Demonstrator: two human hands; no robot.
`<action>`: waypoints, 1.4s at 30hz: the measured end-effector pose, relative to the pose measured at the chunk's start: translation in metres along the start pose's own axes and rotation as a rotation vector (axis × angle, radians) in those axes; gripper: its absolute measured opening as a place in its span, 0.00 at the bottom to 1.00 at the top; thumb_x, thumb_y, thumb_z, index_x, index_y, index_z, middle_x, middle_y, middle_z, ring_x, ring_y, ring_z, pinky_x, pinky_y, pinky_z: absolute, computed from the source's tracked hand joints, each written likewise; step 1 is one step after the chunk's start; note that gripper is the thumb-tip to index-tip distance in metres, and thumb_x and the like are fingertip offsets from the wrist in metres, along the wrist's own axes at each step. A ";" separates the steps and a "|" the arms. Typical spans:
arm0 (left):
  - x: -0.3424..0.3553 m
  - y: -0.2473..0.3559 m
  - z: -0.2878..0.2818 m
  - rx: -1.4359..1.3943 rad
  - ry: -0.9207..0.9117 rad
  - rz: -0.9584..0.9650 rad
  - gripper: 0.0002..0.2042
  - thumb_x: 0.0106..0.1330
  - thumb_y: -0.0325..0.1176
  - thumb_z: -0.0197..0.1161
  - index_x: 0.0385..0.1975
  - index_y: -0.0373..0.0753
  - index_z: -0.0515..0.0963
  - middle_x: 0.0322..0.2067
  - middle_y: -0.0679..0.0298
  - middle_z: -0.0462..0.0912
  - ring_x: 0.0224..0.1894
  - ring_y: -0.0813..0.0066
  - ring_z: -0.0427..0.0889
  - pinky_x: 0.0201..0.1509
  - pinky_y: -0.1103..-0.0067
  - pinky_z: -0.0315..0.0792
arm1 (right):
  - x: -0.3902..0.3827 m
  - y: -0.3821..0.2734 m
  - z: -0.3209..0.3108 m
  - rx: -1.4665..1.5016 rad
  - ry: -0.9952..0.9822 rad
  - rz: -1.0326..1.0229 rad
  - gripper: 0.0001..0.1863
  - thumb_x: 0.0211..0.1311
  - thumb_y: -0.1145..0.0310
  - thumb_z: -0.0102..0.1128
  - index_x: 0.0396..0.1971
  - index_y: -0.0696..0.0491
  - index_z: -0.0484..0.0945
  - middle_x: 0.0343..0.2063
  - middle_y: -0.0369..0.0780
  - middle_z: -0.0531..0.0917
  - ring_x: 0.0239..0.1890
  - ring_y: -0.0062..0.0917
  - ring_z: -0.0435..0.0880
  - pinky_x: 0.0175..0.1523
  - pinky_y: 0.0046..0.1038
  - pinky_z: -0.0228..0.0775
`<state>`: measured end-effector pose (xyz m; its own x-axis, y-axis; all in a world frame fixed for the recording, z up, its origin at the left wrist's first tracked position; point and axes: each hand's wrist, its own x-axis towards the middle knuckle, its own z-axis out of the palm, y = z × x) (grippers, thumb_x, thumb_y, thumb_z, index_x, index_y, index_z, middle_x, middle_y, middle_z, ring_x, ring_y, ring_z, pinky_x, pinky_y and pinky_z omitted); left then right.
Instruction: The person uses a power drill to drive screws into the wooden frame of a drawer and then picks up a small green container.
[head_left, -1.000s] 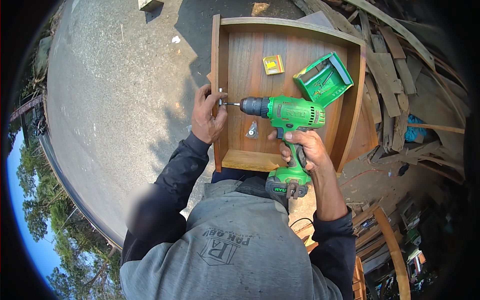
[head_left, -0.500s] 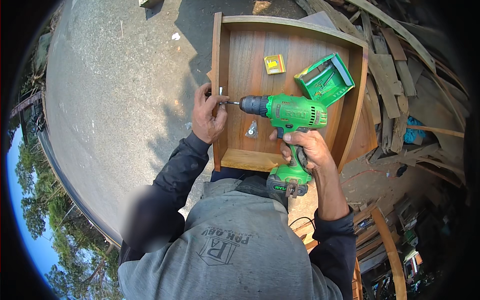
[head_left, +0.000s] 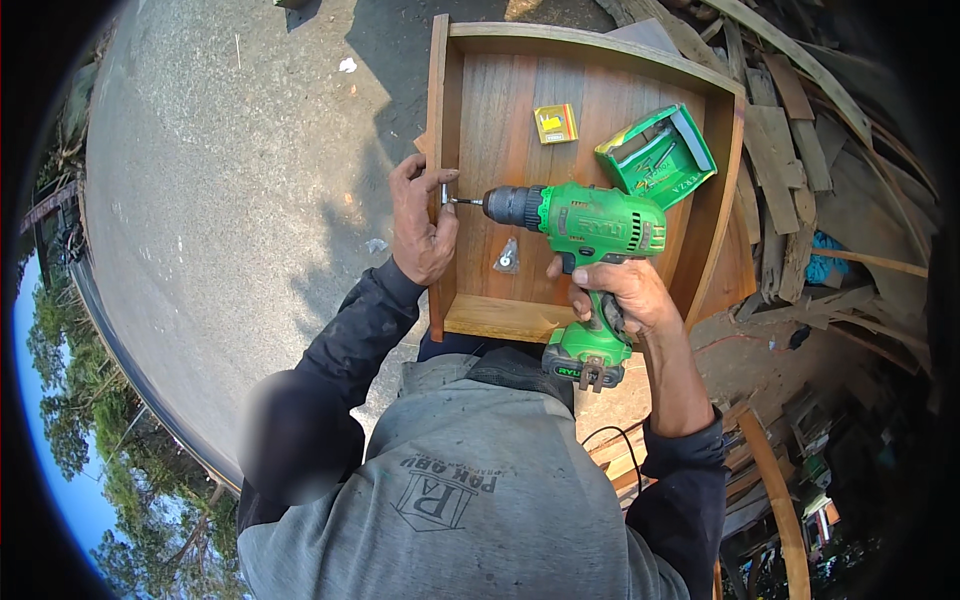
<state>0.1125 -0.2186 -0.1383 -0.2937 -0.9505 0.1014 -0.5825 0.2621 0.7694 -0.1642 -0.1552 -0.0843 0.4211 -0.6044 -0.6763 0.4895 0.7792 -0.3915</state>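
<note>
A wooden drawer box lies open side up on the ground. My right hand grips the handle of a green cordless drill, whose bit points left at the box's left wall. My left hand wraps over that left wall and pinches a small metal fitting at the bit's tip. A small clear bag of hardware lies on the box floor under the drill.
Inside the box lie a green open case and a small yellow box. Grey pavement spreads to the left. Stacked wood scraps and curved planks crowd the right side. A black cable runs near my right elbow.
Both hands and the drill have stayed in nearly the same place; the view has shifted only slightly.
</note>
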 end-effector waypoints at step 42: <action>-0.003 -0.001 -0.004 -0.023 -0.018 -0.009 0.27 0.50 0.15 0.48 0.54 0.37 0.69 0.55 0.46 0.60 0.61 0.46 0.63 0.69 0.61 0.57 | 0.001 0.009 0.010 -0.103 0.027 -0.031 0.21 0.52 0.76 0.62 0.48 0.61 0.74 0.39 0.45 0.83 0.22 0.22 0.78 0.25 0.25 0.74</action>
<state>0.1169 -0.2168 -0.1369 -0.3023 -0.9495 0.0836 -0.5675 0.2498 0.7845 -0.1518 -0.1510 -0.0821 0.3856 -0.6249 -0.6788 0.4200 0.7740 -0.4739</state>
